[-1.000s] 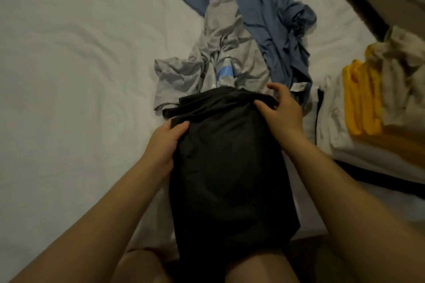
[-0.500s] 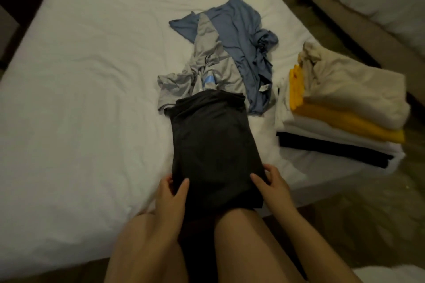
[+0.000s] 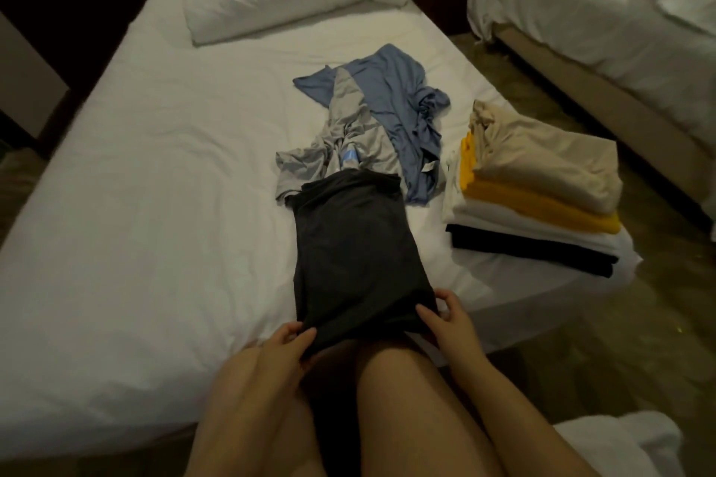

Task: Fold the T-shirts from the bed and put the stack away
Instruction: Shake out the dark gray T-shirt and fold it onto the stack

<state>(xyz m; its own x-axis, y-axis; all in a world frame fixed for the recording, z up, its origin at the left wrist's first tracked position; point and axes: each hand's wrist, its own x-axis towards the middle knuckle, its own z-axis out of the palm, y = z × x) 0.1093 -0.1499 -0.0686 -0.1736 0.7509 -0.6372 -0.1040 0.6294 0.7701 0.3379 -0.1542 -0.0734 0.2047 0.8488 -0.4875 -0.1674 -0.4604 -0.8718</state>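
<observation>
Black T-shirt (image 3: pixel 356 244): folded to long strip, lies on bed (image 3: pixel 155 205) nr front edge, far end overlaps grey shirt (image 3: pixel 348 151). L hand (image 3: pixel 284 345) pinches near-left corner, R hand (image 3: pixel 445 321) pinches near-right. Hem betw. knees too dark to read. Vs 0.5 s ago: hands at same end, fingers now curled on cloth.

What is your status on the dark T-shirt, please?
Hands: left hand and right hand grip dark T-shirt at near hem. It lies folded lengthwise on bed. Far end overlaps gray shirt; blue shirt beyond.
</observation>
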